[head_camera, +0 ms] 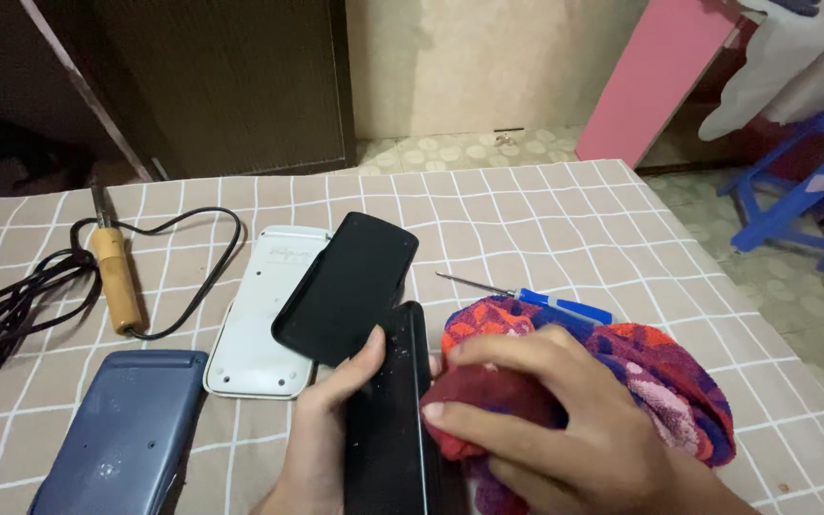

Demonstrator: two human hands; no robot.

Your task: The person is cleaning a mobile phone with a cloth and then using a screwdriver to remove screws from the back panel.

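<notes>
Black plastic fills the left hand (321, 429): a slim dark device (388, 420) stood on its long edge, with the thumb pressed to one face and the fingers wrapped behind it, so the grip is closed around the body. Against that device's right side, the right hand (545, 420) bunches a red, blue and pink cloth (660, 381), its fingers pressed together on a wad of fabric that touches the device's edge.

Judging by this, the wiping of the black device is under way rather than finished: pale specks show on its upper face near the thumb, so that side appears to need more passes.

Just beyond the device, a black cover (347, 286) lies tilted across a white calculator back (259, 324), overlapping its upper right corner. Left of the device, a blue-grey case (121, 439) lies flat on the checked tabletop (545, 219); whether any of these three has been cleaned cannot be told.

Behind the cloth, a small screwdriver with a blue handle (536, 298) lies partly hidden by the fabric. Well to the left of the white calculator back, a soldering iron with a wooden handle (114, 277) rests with its black cord (21, 305) looped around it. Off the tabletop's far right corner are a pink board (665, 72) and a blue stool (803, 181).
</notes>
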